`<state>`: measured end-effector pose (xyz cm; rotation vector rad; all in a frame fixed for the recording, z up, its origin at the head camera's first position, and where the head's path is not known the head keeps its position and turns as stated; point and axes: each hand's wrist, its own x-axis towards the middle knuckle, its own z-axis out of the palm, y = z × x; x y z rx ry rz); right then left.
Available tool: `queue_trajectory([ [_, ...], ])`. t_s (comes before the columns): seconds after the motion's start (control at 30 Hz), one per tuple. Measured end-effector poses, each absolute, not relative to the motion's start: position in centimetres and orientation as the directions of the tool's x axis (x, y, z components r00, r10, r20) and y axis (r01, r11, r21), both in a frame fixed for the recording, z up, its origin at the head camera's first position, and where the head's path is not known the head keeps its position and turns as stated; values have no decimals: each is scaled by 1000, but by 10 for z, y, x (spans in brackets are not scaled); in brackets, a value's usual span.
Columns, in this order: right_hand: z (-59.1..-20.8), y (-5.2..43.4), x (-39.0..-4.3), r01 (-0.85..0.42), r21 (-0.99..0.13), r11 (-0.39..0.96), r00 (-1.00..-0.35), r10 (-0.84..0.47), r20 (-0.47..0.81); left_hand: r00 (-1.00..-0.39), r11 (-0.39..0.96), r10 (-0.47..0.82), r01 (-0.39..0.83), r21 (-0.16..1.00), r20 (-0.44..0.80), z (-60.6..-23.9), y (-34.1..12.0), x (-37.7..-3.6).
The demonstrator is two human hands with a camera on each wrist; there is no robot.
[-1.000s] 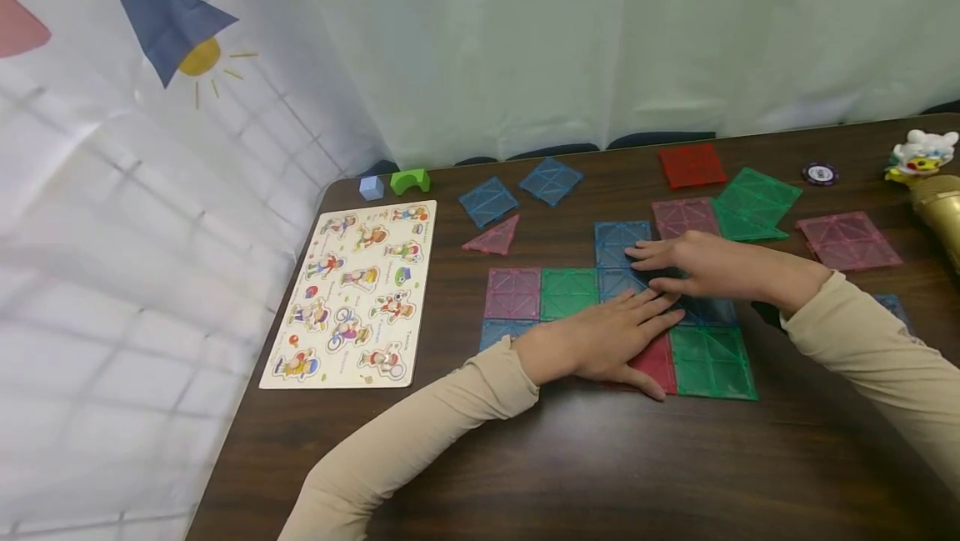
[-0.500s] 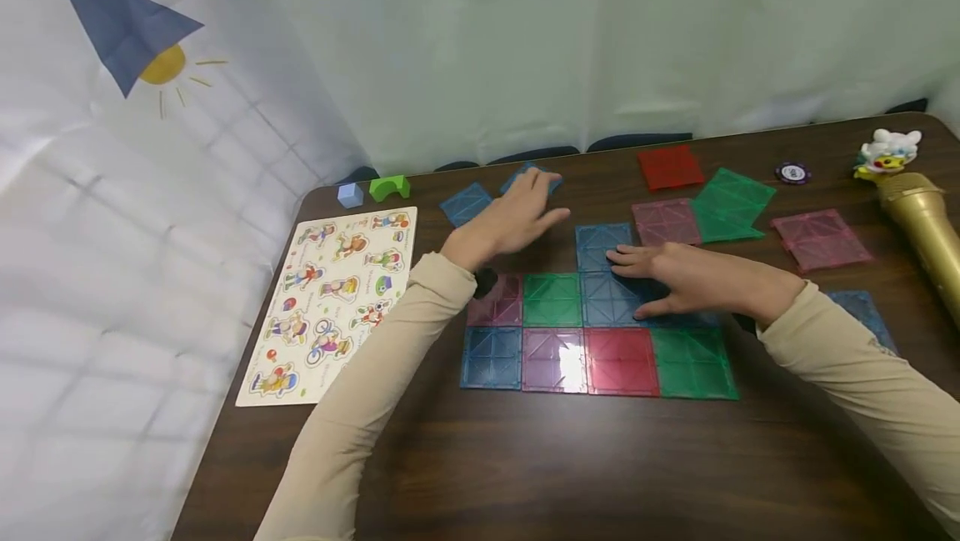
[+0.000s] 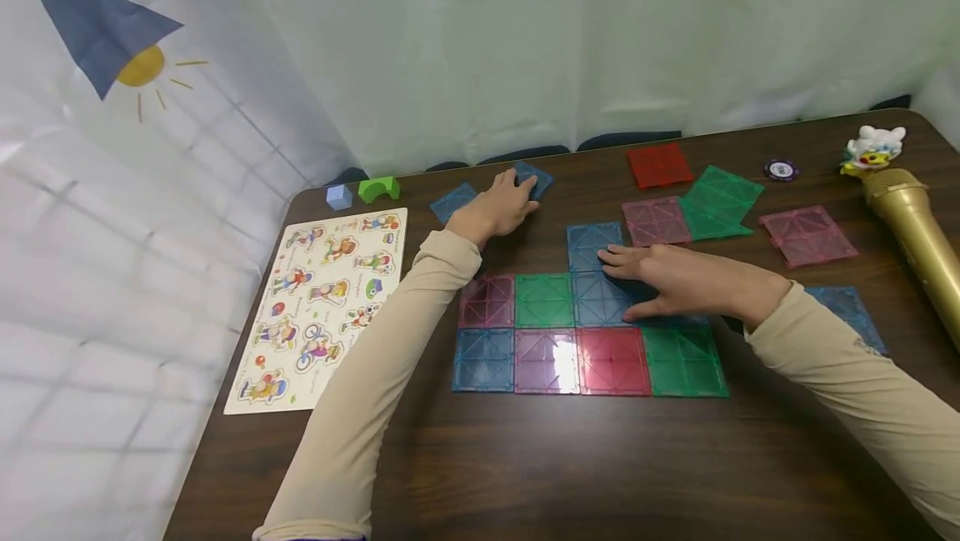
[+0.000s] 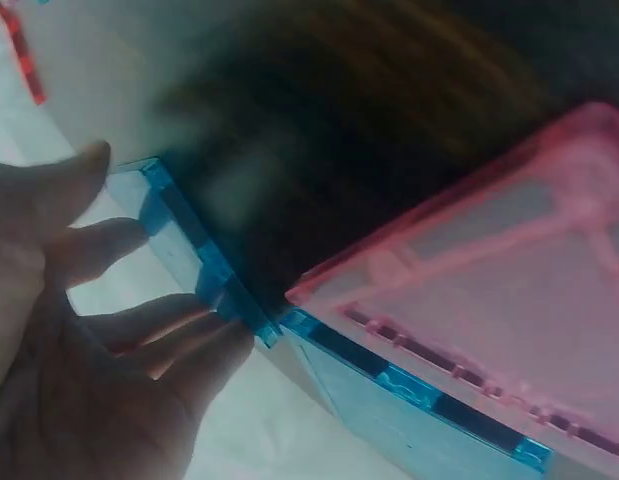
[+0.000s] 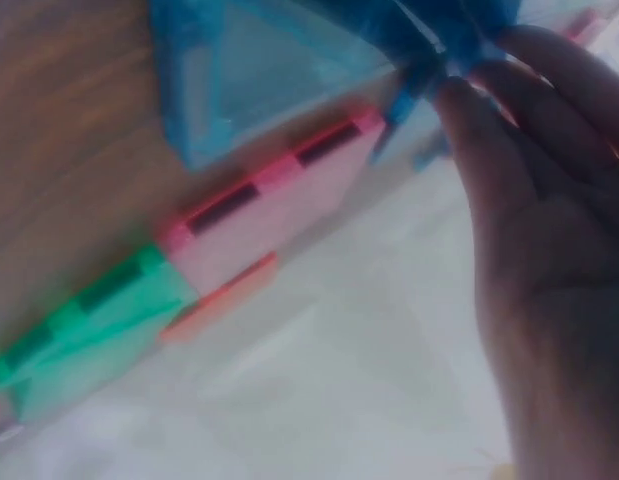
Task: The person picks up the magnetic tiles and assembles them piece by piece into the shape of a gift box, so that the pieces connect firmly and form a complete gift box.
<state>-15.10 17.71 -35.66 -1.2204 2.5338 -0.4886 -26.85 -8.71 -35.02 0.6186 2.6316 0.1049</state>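
My left hand (image 3: 493, 209) reaches to the back of the table. Its fingers touch a blue square magnetic tile (image 3: 540, 183); in the left wrist view the fingertips lie along this blue tile (image 4: 194, 245), thumb near its far corner. Another blue tile (image 3: 448, 203) lies beside the hand, and a pink triangular tile (image 4: 489, 300) shows close by. My right hand (image 3: 675, 274) rests over the joined tiles, fingers extended on blue tiles (image 3: 594, 299). The flat group includes a red tile (image 3: 613, 362), a green tile (image 3: 686, 362) and a purple tile (image 3: 536, 362). The right palm hides part of it.
Loose red (image 3: 660, 165), green (image 3: 720, 195) and pink tiles (image 3: 807, 235) lie behind and right. A picture puzzle board (image 3: 318, 299) is at the left, with a green arch block (image 3: 378, 188) behind it. A gold microphone (image 3: 911, 224) lies at the right.
My left hand has left the joined tiles and moved away to the blue tile at the back. The right hand stays on the group. The head view has turned slightly right.
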Motion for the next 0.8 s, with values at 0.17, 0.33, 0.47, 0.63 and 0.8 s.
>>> queue_trajectory([
  [0.17,-358,178,-149,-692,-417,589,-610,-786,-100,-807,889,453,439,130,-378,-353,-88,-259],
  [0.33,-362,178,-145,-687,-411,599,-619,-779,-99,-781,862,499,494,119,-375,-358,-91,-237],
  [0.47,-363,178,-143,-695,-392,603,-623,-777,-91,-728,821,564,542,177,-390,-359,-97,-213],
  [0.63,-363,181,-141,-699,-388,601,-629,-774,-66,-670,785,615,574,235,-417,-355,-102,-188],
  [0.8,-362,180,-140,-694,-397,601,-632,-772,-65,-633,738,672,614,280,-384,-354,-106,-173],
])
